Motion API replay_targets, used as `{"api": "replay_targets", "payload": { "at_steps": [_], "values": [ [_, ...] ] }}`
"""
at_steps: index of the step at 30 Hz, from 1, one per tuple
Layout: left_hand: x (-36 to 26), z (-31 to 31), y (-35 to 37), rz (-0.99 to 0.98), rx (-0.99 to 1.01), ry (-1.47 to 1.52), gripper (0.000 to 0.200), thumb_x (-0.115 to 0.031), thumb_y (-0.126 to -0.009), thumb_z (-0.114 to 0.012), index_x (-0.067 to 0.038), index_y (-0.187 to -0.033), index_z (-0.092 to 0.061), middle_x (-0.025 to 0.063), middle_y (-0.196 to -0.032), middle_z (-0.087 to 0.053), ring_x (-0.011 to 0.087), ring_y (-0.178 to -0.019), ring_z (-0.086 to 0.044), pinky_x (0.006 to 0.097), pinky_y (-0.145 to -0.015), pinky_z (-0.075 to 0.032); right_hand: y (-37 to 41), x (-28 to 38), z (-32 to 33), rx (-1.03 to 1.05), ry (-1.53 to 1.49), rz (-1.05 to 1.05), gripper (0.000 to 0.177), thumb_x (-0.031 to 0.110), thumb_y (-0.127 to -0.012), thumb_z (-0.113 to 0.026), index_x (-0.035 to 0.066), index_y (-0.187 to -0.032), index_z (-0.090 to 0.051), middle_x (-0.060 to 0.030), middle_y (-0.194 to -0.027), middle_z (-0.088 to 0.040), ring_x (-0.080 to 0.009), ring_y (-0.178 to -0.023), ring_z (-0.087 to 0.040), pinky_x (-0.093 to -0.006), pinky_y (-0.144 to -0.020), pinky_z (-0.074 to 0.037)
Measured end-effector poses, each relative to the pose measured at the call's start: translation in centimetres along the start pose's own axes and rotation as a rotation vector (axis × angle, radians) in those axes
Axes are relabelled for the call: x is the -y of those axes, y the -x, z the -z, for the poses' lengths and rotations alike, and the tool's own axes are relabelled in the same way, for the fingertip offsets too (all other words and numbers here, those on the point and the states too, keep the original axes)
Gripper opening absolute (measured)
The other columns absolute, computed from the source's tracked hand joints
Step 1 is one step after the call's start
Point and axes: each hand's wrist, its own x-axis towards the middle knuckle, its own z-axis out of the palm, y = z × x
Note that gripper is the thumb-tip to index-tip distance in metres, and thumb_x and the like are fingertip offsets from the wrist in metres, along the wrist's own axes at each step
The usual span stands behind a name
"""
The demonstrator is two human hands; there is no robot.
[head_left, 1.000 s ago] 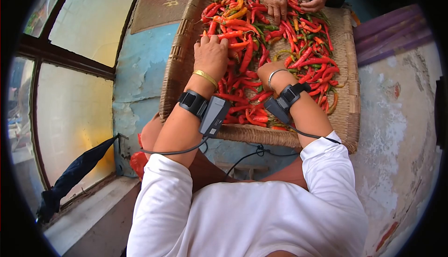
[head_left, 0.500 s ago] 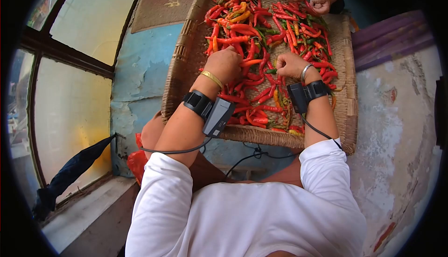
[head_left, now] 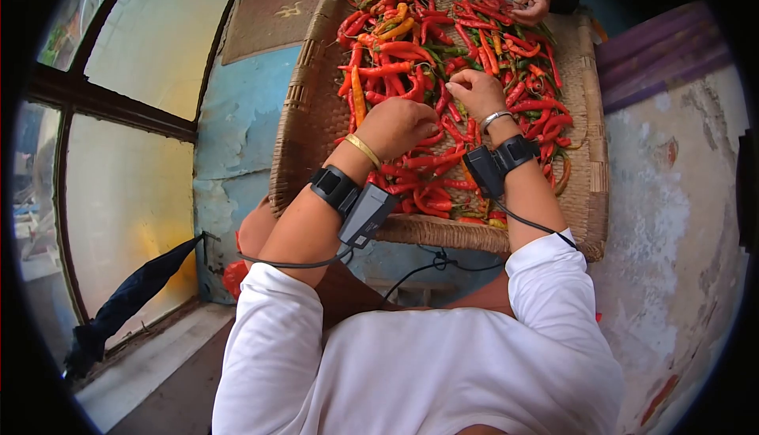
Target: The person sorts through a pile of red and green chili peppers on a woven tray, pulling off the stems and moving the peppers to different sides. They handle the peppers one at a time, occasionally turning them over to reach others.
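Observation:
A shallow woven basket (head_left: 286, 146) holds many chili peppers (head_left: 387, 69), mostly red, with some orange and green. My left hand (head_left: 398, 127) is over the near-left part of the heap, its fingers curled together. Whatever may be inside those fingers is hidden. Slightly farther away and to the right, my right hand (head_left: 479, 95) has thumb and fingertips pinched above the peppers. I cannot make out anything between them. The two hands are close but apart. A long orange pepper (head_left: 358, 97) lies just beyond my left hand.
Another person's hands (head_left: 534, 2) work at the basket's far right edge. A window (head_left: 126, 222) and a dark folded umbrella (head_left: 130, 301) are on the left. A black cable (head_left: 411, 281) hangs beneath the basket, and a worn wall (head_left: 656, 222) is on the right.
My left hand has shifted right and nearer; the orange-red pepper sticking out beside its fingers no longer shows there. My right hand has moved left and farther away. The other person's hands moved slightly.

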Motion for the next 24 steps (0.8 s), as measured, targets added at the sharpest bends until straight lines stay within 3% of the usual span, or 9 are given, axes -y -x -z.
{"api": "replay_targets", "payload": {
  "at_steps": [2,4,5,10,14,17,18,23,24],
  "values": [
    [0.2,0.8,0.1,0.099,-0.081,-0.088,0.020,-0.022,-0.075,-0.056,-0.007,-0.087,-0.061,0.0140,-0.081,-0.059,0.0288,-0.077,-0.057,0.0380,-0.068,-0.045,0.3,1.1,-1.5,0.035,-0.059,0.047,0.026,0.032,-0.071,-0.063,0.007,-0.081,-0.064,-0.0102,-0.076,-0.063,-0.0233,-0.072,-0.060,-0.0334,-0.067,-0.047],
    [1.7,0.8,0.2,0.166,-0.325,-0.467,0.017,-0.022,-0.073,-0.058,-0.007,-0.081,-0.061,0.0113,-0.082,-0.058,0.0285,-0.079,-0.055,0.0371,-0.069,-0.045,0.4,1.9,-2.9,0.058,-0.094,-0.019,0.030,0.035,-0.069,-0.064,0.008,-0.082,-0.064,-0.0103,-0.077,-0.063,-0.0240,-0.073,-0.060,-0.0339,-0.067,-0.047],
    [2.1,0.9,0.2,0.189,-0.290,-0.484,0.020,-0.017,-0.070,-0.060,-0.008,-0.088,-0.061,0.0089,-0.084,-0.058,0.0271,-0.085,-0.053,0.0363,-0.075,-0.044,0.4,2.1,-3.5,0.073,-0.067,-0.037,0.031,0.035,-0.068,-0.064,0.008,-0.083,-0.064,-0.0104,-0.077,-0.063,-0.0243,-0.073,-0.060,-0.0340,-0.067,-0.047],
    [2.0,0.6,0.5,0.171,-0.160,-0.575,0.030,-0.020,-0.065,-0.063,-0.008,-0.093,-0.059,0.0077,-0.087,-0.058,0.0273,-0.087,-0.051,0.0351,-0.076,-0.043,0.1,1.5,-5.2,0.216,-0.150,-0.045,0.029,0.033,-0.068,-0.062,0.005,-0.077,-0.062,-0.0100,-0.070,-0.061,-0.0267,-0.069,-0.058,-0.0340,-0.066,-0.046],
    [1.8,0.4,0.3,0.154,-0.125,-0.608,0.025,-0.021,-0.064,-0.065,-0.007,-0.084,-0.058,0.0079,-0.082,-0.058,0.0271,-0.084,-0.052,0.0358,-0.072,-0.044,0.5,2.6,-3.7,0.385,-0.423,-0.075,0.023,0.025,-0.071,-0.061,0.004,-0.066,-0.056,-0.0055,-0.060,-0.058,-0.0150,-0.051,-0.055,-0.0280,-0.051,-0.045],
    [2.1,-0.3,0.3,-0.022,-0.109,-0.431,0.017,-0.022,-0.066,-0.061,-0.006,-0.072,-0.059,0.0109,-0.073,-0.058,0.0289,-0.071,-0.056,0.0375,-0.064,-0.046,0.5,2.1,-0.5,0.500,-0.514,0.004,0.022,0.022,-0.075,-0.059,0.006,-0.062,-0.052,-0.0015,-0.057,-0.054,-0.0091,-0.047,-0.051,-0.0239,-0.044,-0.042],
    [1.5,-0.2,0.2,-0.024,-0.112,-0.432,0.017,-0.022,-0.066,-0.061,-0.006,-0.072,-0.059,0.0109,-0.073,-0.058,0.0290,-0.071,-0.056,0.0375,-0.064,-0.046,0.4,2.2,1.0,0.502,-0.439,-0.117,0.019,0.018,-0.077,-0.058,0.007,-0.063,-0.051,0.0006,-0.055,-0.052,-0.0071,-0.045,-0.049,-0.0216,-0.039,-0.038],
    [-0.1,0.0,0.0,0.013,0.065,-0.254,0.027,-0.029,-0.069,-0.062,-0.002,-0.072,-0.057,0.0164,-0.068,-0.057,0.0328,-0.069,-0.057,0.0414,-0.062,-0.045,-0.2,-1.3,2.9,-0.089,-1.016,-0.270,0.025,0.029,-0.084,-0.053,0.005,-0.078,-0.054,-0.0001,-0.058,-0.054,-0.0035,-0.042,-0.045,-0.0175,-0.034,-0.034],
    [-0.4,0.1,0.0,0.022,0.082,-0.214,0.028,-0.029,-0.070,-0.062,-0.002,-0.072,-0.057,0.0165,-0.068,-0.057,0.0333,-0.069,-0.056,0.0416,-0.061,-0.045,-0.4,-1.6,2.6,-0.088,-1.016,-0.267,0.025,0.029,-0.084,-0.053,0.005,-0.078,-0.054,-0.0001,-0.058,-0.054,-0.0035,-0.042,-0.045,-0.0175,-0.034,-0.034]
  ]
}}
